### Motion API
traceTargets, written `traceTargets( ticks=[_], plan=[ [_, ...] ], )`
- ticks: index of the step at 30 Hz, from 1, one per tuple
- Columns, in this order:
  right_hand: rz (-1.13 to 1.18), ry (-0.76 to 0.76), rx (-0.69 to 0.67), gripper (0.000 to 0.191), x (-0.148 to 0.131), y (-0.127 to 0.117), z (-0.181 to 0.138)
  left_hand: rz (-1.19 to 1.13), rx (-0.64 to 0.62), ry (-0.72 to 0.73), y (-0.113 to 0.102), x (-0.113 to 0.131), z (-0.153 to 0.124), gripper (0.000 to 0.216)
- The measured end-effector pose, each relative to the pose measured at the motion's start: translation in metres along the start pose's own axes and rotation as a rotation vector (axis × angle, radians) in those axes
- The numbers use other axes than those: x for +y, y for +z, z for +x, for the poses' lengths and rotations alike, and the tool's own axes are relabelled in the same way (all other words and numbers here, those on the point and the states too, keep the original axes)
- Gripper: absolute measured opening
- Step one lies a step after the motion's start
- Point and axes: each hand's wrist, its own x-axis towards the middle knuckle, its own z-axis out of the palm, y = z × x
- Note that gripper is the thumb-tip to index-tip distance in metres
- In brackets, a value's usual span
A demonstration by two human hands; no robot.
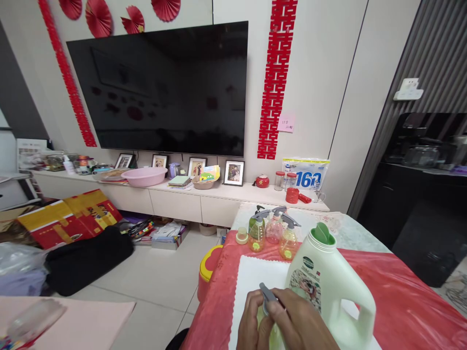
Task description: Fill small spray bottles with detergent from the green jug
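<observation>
At the bottom of the head view, my left hand [251, 316] and my right hand [297, 318] close together around a small spray bottle [275, 338]. Its grey spray head [268, 294] pokes up between my fingers, while most of the pale yellow body is hidden. My right thumb and fingers pinch at the spray head; my left fingers wrap the neck area. Just right of my hands stands a large pale green detergent jug [328, 277] with a green spout, uncapped. Beneath lies a white scallop-edged mat [251, 274].
Behind the mat, several spray bottles [274, 228] with grey heads stand upright beside a clear cap [242, 236]. A red cloth [401, 287] covers the table. A yellow-topped stool [207, 265] is at its left. Beyond is a low white cabinet [175, 206] under a television.
</observation>
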Motion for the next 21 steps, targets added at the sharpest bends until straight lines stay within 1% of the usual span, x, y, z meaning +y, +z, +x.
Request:
traceTargets(
  ticks=[1, 3, 4, 5, 7, 10, 12, 14, 16, 19, 21],
  plan=[
    [0.118, 0.01, 0.026, 0.048, 0.008, -0.001, -0.002, -0.011, -0.036, 0.016, -0.002, 0.0, 0.002, 0.041],
    [0.327, 0.079, 0.06, 0.058, 0.027, 0.002, -0.005, -0.026, -0.103, 0.043, -0.005, 0.002, 0.008, 0.048],
    [0.407, 0.111, 0.061, 0.061, 0.038, 0.006, -0.006, -0.028, -0.129, 0.049, -0.007, 0.003, 0.01, 0.052],
    [0.446, 0.114, 0.058, 0.061, 0.049, 0.011, -0.006, -0.029, -0.146, 0.047, -0.008, 0.005, 0.012, 0.055],
    [0.438, 0.037, 0.062, 0.053, 0.068, 0.024, -0.006, -0.039, -0.163, 0.036, -0.008, 0.008, 0.014, 0.058],
    [0.368, -0.157, 0.073, 0.042, 0.087, 0.043, -0.004, -0.065, -0.164, 0.023, -0.007, 0.012, 0.014, 0.058],
    [0.338, -0.219, 0.093, 0.042, 0.092, 0.054, -0.003, -0.074, -0.157, 0.015, -0.006, 0.014, 0.014, 0.056],
    [0.326, -0.234, 0.101, 0.043, 0.091, 0.063, -0.002, -0.071, -0.145, 0.01, -0.005, 0.015, 0.013, 0.056],
    [0.351, -0.211, 0.175, 0.043, 0.088, 0.071, -0.004, -0.063, -0.137, 0.012, -0.005, 0.014, 0.012, 0.055],
    [0.408, -0.167, 0.326, 0.044, 0.079, 0.084, -0.008, -0.082, -0.129, 0.025, -0.006, 0.012, 0.008, 0.054],
    [0.419, -0.153, 0.367, 0.042, 0.074, 0.089, -0.011, -0.128, -0.12, 0.027, -0.007, 0.01, 0.004, 0.054]
  ],
)
